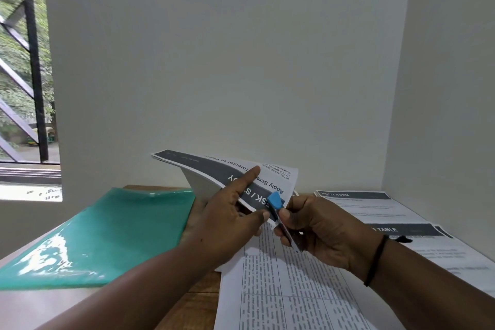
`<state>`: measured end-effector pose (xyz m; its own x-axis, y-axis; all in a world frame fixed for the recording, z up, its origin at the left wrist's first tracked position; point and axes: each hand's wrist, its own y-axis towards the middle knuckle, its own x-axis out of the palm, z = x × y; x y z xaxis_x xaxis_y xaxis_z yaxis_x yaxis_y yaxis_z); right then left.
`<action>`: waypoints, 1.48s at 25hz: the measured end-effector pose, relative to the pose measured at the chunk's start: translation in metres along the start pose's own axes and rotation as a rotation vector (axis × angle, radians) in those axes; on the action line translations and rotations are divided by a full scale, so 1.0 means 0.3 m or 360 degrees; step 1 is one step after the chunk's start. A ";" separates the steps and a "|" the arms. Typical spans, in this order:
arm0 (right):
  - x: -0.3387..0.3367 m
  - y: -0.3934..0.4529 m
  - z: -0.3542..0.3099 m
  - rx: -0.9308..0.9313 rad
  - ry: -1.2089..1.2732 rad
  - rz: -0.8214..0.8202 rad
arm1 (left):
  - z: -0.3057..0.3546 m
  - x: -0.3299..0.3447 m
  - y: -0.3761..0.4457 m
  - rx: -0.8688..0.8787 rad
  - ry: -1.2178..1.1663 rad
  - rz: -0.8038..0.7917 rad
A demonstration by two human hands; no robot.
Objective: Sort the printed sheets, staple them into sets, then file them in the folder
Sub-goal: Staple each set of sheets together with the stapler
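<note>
Nearest, at the bottom centre of the frame, a printed sheet with a table of small text [284,284] lies flat on the wooden desk [199,300]. Two forearms enter from the bottom edge; the right wrist carries a thin black band [376,260].

Lower left: a translucent green folder [107,233] lies on the desk, its surface glossy with glare.

Centre: the left hand [227,220] holds a set of sheets [214,169] raised off the desk, thumb curled onto the near corner, index finger stretched along the dark header band. The set curls upward toward the wall; its print reads upside down.

Just right of centre: the right hand [318,230] is wrapped around a stapler [278,209] with a blue tip. The tip sits on the near corner of the held set, touching the paper. Whether it is pressed fully down cannot be told.

Right side, further back: more printed sheets [375,209] with dark header bands lie overlapping on the desk beside the right-hand wall.

Upper left: a window [24,67] with dark bars, foliage outside.
</note>
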<state>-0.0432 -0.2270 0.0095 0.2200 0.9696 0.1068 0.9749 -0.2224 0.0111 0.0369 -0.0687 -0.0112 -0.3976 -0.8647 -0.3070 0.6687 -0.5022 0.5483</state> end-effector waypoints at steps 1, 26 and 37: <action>0.003 0.005 0.005 -0.0013 -0.0002 -0.0012 | 0.003 -0.001 0.000 -0.0009 -0.0021 -0.0003; -0.116 0.028 0.010 -0.1349 -0.2039 0.0998 | 0.125 -0.196 0.048 -0.0663 -0.1269 0.0465; 0.007 -0.019 0.043 -0.1800 -0.2543 0.0256 | 0.049 -0.021 0.041 -0.0863 -0.0856 0.0436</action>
<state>-0.0479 -0.2223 -0.0031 0.7456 -0.0183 -0.6662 0.6232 0.3734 0.6872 0.0385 -0.0692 0.0091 -0.3310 -0.9026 0.2752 0.9427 -0.3293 0.0538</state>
